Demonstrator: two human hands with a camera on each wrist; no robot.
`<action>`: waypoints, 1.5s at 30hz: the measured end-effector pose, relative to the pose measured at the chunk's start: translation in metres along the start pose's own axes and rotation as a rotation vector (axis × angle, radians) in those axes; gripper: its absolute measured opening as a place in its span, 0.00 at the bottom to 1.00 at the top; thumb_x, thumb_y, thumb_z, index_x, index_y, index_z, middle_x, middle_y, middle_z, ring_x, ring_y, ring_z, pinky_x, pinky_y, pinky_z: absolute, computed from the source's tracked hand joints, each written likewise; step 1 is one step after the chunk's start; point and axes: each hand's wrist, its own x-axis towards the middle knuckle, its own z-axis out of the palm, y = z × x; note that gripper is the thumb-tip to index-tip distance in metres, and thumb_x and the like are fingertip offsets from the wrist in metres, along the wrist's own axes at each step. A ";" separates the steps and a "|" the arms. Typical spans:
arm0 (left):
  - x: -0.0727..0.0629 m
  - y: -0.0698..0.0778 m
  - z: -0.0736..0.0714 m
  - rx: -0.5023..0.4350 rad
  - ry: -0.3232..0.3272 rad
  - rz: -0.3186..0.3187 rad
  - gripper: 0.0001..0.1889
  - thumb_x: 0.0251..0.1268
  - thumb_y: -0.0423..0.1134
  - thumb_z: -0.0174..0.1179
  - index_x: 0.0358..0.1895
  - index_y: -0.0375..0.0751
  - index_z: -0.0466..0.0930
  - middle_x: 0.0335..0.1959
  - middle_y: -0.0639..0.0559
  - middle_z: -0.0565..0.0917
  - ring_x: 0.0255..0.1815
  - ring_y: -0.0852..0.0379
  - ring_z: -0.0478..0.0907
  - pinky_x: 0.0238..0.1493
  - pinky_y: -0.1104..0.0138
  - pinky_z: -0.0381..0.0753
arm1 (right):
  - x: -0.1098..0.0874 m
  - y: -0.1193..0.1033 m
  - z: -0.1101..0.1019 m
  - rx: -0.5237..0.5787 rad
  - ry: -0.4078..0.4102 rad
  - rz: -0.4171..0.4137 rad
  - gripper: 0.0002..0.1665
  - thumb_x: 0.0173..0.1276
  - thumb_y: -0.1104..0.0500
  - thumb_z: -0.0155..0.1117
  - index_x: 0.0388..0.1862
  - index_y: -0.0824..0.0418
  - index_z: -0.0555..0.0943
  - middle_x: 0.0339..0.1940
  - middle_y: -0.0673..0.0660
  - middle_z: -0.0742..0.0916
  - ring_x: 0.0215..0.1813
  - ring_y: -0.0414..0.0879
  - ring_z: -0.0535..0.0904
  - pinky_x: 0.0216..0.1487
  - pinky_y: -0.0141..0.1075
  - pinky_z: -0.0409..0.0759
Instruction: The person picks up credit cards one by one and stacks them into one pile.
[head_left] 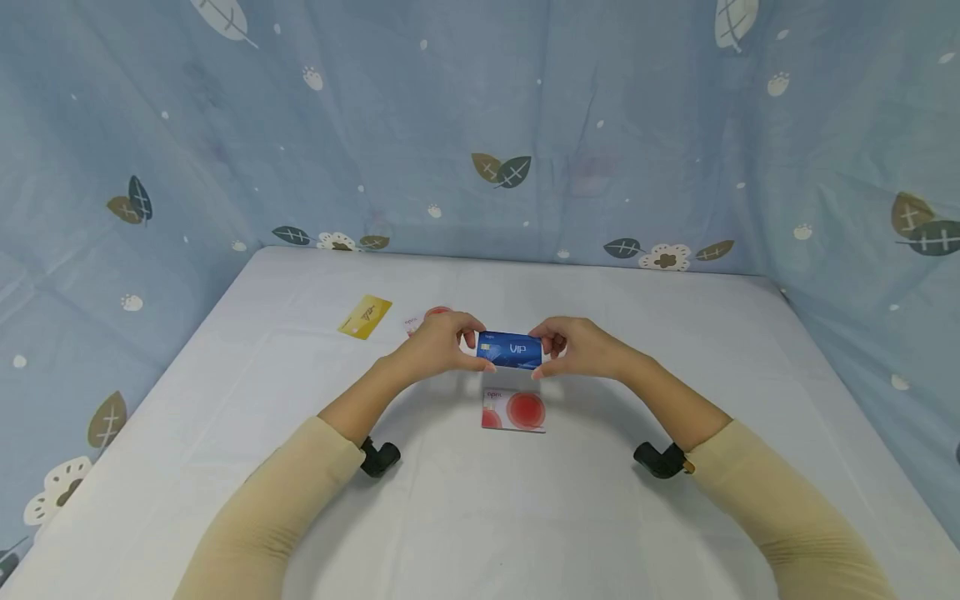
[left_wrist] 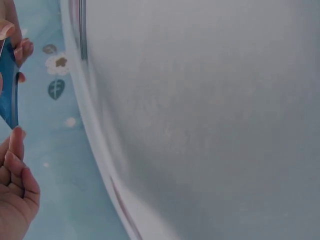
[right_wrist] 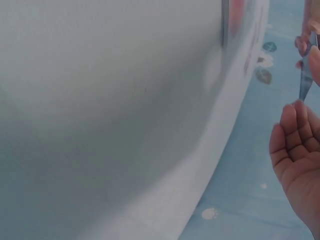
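Both hands hold a blue card (head_left: 510,350) marked VIP, raised over the table. My left hand (head_left: 441,345) pinches its left end between thumb and fingers. At the opposite end, my right hand (head_left: 581,347) grips it the same way. Below the card in the head view, a white card (head_left: 495,411) with red circles lies on the table; its edge looks thick, like a small stack. The left wrist view catches only part of the blue card (left_wrist: 9,82) at the frame's edge. In the right wrist view the card is seen nearly edge-on.
A yellow card (head_left: 365,317) lies at the back left of the white-covered table (head_left: 480,517). Next to it, another white and red card (head_left: 414,323) is partly hidden behind my left hand. A blue patterned curtain (head_left: 450,100) surrounds the back and sides.
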 end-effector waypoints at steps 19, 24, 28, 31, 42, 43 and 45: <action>-0.036 0.015 0.011 -0.072 -0.014 -0.034 0.29 0.42 0.53 0.75 0.49 0.43 0.79 0.29 0.54 0.73 0.34 0.56 0.70 0.29 0.66 0.72 | -0.032 -0.012 0.025 0.136 0.058 0.017 0.29 0.45 0.54 0.79 0.47 0.61 0.80 0.30 0.53 0.77 0.34 0.46 0.73 0.34 0.33 0.75; -0.042 0.018 0.014 -0.096 0.025 -0.023 0.30 0.42 0.52 0.75 0.50 0.43 0.79 0.29 0.55 0.73 0.34 0.57 0.69 0.30 0.66 0.71 | -0.040 -0.015 0.029 0.161 0.085 0.014 0.30 0.46 0.54 0.79 0.48 0.62 0.79 0.31 0.53 0.77 0.36 0.47 0.74 0.36 0.36 0.76; -0.045 0.021 0.017 -0.133 0.042 -0.009 0.30 0.42 0.51 0.75 0.50 0.42 0.79 0.28 0.55 0.73 0.34 0.57 0.70 0.30 0.67 0.71 | -0.047 -0.014 0.032 0.206 0.103 0.020 0.30 0.47 0.54 0.79 0.49 0.63 0.79 0.32 0.56 0.77 0.37 0.48 0.74 0.39 0.38 0.76; -0.047 0.021 0.019 -0.152 0.049 -0.003 0.30 0.42 0.51 0.76 0.50 0.42 0.79 0.28 0.55 0.73 0.33 0.55 0.71 0.30 0.67 0.71 | -0.050 -0.013 0.034 0.227 0.115 0.030 0.30 0.47 0.54 0.78 0.49 0.63 0.79 0.33 0.57 0.78 0.38 0.48 0.74 0.40 0.39 0.76; -0.046 0.017 0.028 -0.186 -0.001 -0.010 0.33 0.44 0.48 0.75 0.55 0.39 0.77 0.31 0.55 0.73 0.37 0.56 0.70 0.34 0.68 0.71 | -0.052 -0.011 0.036 0.185 0.110 0.026 0.33 0.46 0.54 0.80 0.50 0.64 0.78 0.33 0.55 0.78 0.37 0.46 0.74 0.40 0.35 0.76; -0.046 0.016 0.029 -0.185 -0.005 -0.004 0.33 0.44 0.48 0.75 0.55 0.38 0.77 0.30 0.55 0.74 0.37 0.56 0.70 0.34 0.68 0.70 | -0.052 -0.010 0.037 0.177 0.109 0.025 0.33 0.46 0.54 0.80 0.50 0.64 0.78 0.33 0.54 0.78 0.37 0.46 0.74 0.40 0.35 0.76; -0.046 0.015 0.029 -0.182 -0.013 0.003 0.33 0.44 0.48 0.75 0.55 0.37 0.76 0.30 0.56 0.74 0.36 0.57 0.70 0.34 0.68 0.70 | -0.051 -0.009 0.038 0.168 0.105 0.028 0.33 0.45 0.54 0.80 0.50 0.64 0.78 0.33 0.54 0.78 0.37 0.46 0.74 0.40 0.35 0.77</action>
